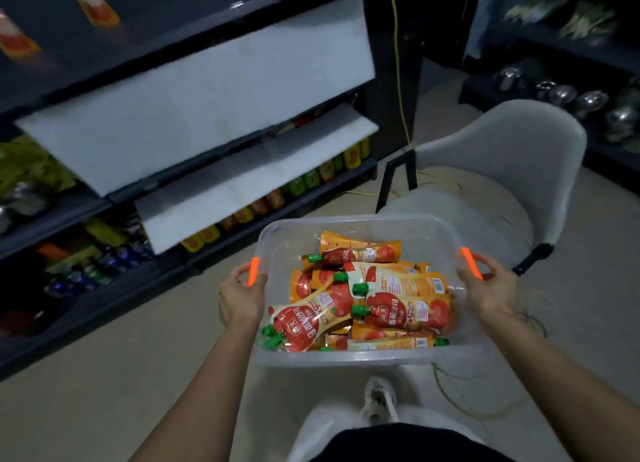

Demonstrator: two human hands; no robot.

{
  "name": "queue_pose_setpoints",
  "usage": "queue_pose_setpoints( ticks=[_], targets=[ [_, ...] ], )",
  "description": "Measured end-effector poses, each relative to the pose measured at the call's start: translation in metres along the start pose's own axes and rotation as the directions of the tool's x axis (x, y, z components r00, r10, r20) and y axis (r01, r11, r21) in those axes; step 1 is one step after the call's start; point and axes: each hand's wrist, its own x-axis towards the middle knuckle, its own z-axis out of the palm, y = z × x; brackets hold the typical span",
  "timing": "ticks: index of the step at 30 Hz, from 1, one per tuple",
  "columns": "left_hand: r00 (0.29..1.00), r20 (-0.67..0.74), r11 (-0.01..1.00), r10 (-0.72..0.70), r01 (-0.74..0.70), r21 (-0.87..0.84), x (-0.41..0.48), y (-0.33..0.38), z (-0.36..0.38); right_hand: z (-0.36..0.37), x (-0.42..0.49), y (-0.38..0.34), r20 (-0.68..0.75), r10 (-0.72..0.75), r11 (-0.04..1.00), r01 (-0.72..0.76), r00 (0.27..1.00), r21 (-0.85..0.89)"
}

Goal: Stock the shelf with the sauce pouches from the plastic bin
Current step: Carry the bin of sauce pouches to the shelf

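Observation:
A clear plastic bin (360,357) hangs in the air in front of me, above the floor. My left hand (239,297) grips its left orange handle (253,271). My right hand (486,288) grips the right orange handle (471,262). Inside lie several orange and red sauce pouches (405,311) with green caps, piled loosely. The dark shelf unit (214,21) stands to the left. Two sauce pouches (93,2) lie on its top board at the upper left.
White panels (194,105) hang along the shelf fronts. Lower shelves hold bottles and cans (311,177). A grey chair (502,156) stands just behind the bin. Yellow cable (398,80) runs down to the floor. Another shelf with metal ware (588,101) is at the right. My shoe (379,397) is below the bin.

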Motion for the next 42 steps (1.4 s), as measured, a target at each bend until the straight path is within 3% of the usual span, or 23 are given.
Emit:
queue_pose_setpoints(
  ticks=[5, 9, 12, 19, 22, 29, 42],
  targets=[
    [0.985, 0.161, 0.997, 0.060, -0.065, 0.032, 0.082, 0.060, 0.065, 0.026, 0.047, -0.022, -0.158, 0.090, 0.995, -0.096, 0.983, -0.030],
    [0.933, 0.342, 0.979, 0.112, -0.162, 0.124, 0.146, 0.104, 0.131, 0.042, 0.076, -0.028, -0.298, 0.177, 0.982, -0.187, 0.938, -0.005],
    [0.855, 0.495, 0.946, 0.156, -0.274, 0.175, 0.182, 0.138, 0.184, 0.053, 0.093, -0.027, -0.385, 0.232, 0.972, -0.228, 0.893, 0.058],
    [0.595, 0.768, 0.808, 0.235, -0.559, 0.186, 0.225, 0.201, 0.309, 0.056, 0.139, -0.014, -0.534, 0.267, 0.956, -0.290, 0.802, 0.042],
    [0.538, 0.810, 0.778, 0.233, -0.603, 0.176, 0.227, 0.212, 0.364, 0.055, 0.161, -0.004, -0.556, 0.271, 0.953, -0.298, 0.785, 0.044],
    [0.485, 0.841, 0.787, 0.242, -0.604, 0.122, 0.229, 0.211, 0.457, 0.061, 0.205, 0.047, -0.543, 0.315, 0.927, -0.376, 0.778, 0.000],
    [0.345, 0.906, 0.666, 0.246, -0.739, 0.100, 0.246, 0.200, 0.500, 0.078, 0.234, 0.078, -0.557, 0.391, 0.877, -0.480, 0.733, -0.015]
  ],
)
